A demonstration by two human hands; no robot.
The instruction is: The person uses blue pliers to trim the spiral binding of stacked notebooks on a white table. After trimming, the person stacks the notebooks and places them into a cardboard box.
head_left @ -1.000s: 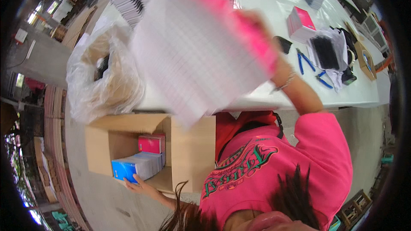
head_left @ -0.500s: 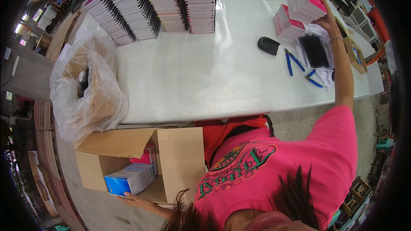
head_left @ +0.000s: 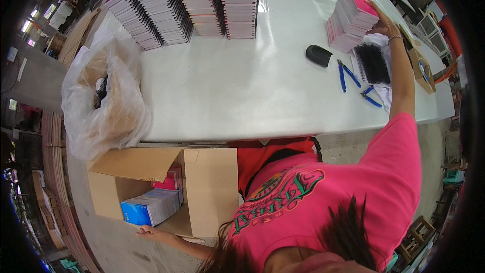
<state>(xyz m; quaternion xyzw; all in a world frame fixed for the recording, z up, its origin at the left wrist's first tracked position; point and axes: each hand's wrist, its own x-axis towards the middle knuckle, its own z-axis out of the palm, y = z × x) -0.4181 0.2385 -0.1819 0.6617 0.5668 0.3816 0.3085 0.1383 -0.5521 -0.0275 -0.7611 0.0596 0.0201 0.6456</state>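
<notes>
A stack of pink-covered booklets stands near the far right of the table. My right hand reaches out to it, fingers closed around the right side of its upper part. My left hand is low on the left, just outside the near edge of an open cardboard box. It holds nothing, and its fingers look loosely apart, though small in the picture. Inside the box lies a row of blue-covered booklets, and behind them are red-covered ones.
Tall stacks of spiral-bound notebooks line the table's far left. A clear plastic bag hangs at the left edge. Nearer my right arm lie a black curved piece, blue-handled pliers, another blue-handled tool and black binding coils.
My right hand has lowered the upper pink booklets onto the pink ones below, making one stack. My left hand has drawn back from the blue booklets to outside the box edge.
</notes>
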